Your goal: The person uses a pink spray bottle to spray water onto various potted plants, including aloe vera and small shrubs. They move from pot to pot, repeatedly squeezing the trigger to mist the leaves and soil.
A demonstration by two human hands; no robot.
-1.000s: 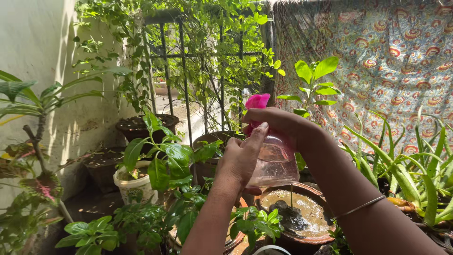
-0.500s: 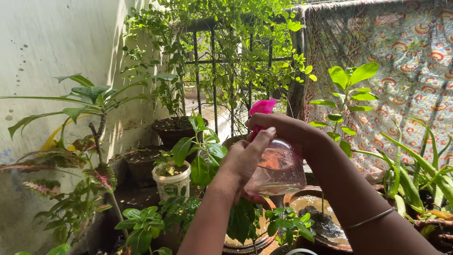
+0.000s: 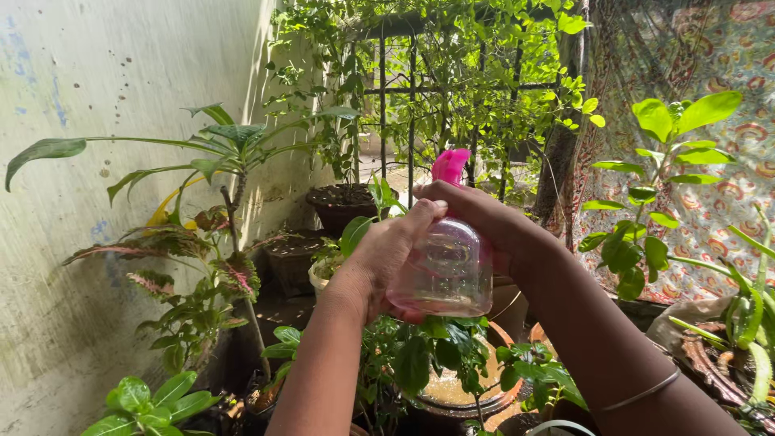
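Observation:
I hold a clear plastic spray bottle (image 3: 446, 270) with a pink trigger head (image 3: 449, 165) in front of me, above the potted plants. My left hand (image 3: 379, 258) cups the bottle's left side and base. My right hand (image 3: 476, 218) wraps over the neck from the right, fingers around the trigger. A thin bangle (image 3: 638, 396) sits on my right forearm. Below the bottle a brown clay pot (image 3: 464, 396) holds wet, muddy soil, partly hidden by green leaves.
A stained white wall (image 3: 105, 73) runs along the left. Potted plants crowd the floor: a red-and-green leafy plant (image 3: 194, 266), dark pots (image 3: 339, 206), a small white tub (image 3: 323, 274). A black metal grille with a vine (image 3: 436, 73) stands behind; patterned cloth (image 3: 726, 137) hangs right.
The view has swung left and the bottle moved with it, from above the muddy pot toward the leafy plants. Both hands keep their hold on the bottle.

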